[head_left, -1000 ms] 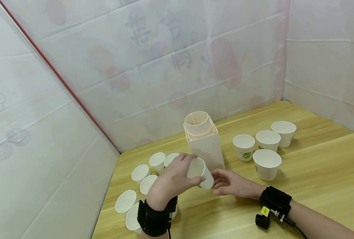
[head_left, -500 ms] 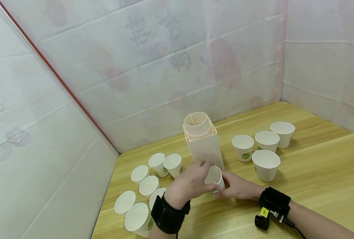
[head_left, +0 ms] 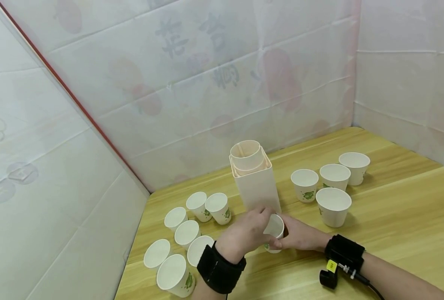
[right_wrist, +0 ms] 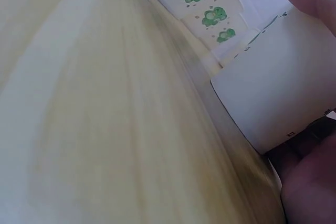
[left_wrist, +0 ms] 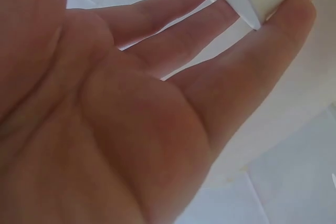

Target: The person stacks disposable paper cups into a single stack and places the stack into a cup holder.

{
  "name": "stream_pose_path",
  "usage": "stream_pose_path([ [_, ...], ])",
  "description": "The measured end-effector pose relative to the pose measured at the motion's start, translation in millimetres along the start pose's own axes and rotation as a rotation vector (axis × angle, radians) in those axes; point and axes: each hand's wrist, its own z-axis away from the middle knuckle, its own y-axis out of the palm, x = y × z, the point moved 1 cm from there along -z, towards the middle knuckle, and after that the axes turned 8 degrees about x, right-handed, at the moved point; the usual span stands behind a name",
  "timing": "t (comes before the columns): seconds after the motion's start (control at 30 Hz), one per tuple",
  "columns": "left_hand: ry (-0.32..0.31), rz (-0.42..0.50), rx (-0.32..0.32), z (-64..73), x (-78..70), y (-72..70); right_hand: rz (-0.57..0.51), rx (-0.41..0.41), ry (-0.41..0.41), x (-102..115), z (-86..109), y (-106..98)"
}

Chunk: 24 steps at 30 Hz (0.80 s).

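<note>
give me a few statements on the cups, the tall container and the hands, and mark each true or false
1. The left hand and the right hand are both at the same white cup. True.
2. In the head view, four other cups stand to the right of the tall container. True.
3. The tall container lies on its side. False: it stands upright.
4. Both wrists are bare. False: each wears a black band.
5. Some cups carry green pictures. True.
6. The cups left of the container are upside down. False: their open rims face up.
</note>
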Motion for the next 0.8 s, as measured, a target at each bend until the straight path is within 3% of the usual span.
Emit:
stream_pose_path([
  [0.3,-0.045,0.099,0.101,0.8,-1.0,-6.0,0.022,0.006,-0.002,-1,1.7,-2],
  [0.43,-0.084,0.163,0.106,5.9,2.9,-12.9,0.033,-0.007,0.021,-1,1.4,-2],
  [0.63,-0.214,0.304,0.138,16.5,19.3,-28.6,0.055,-0.036,0.049,0,0.8,-2],
  [0.8,-0.274,0.319,0.043,24.0,39.8,-36.6,0.085,-0.057,0.074,0,1.6,-2],
])
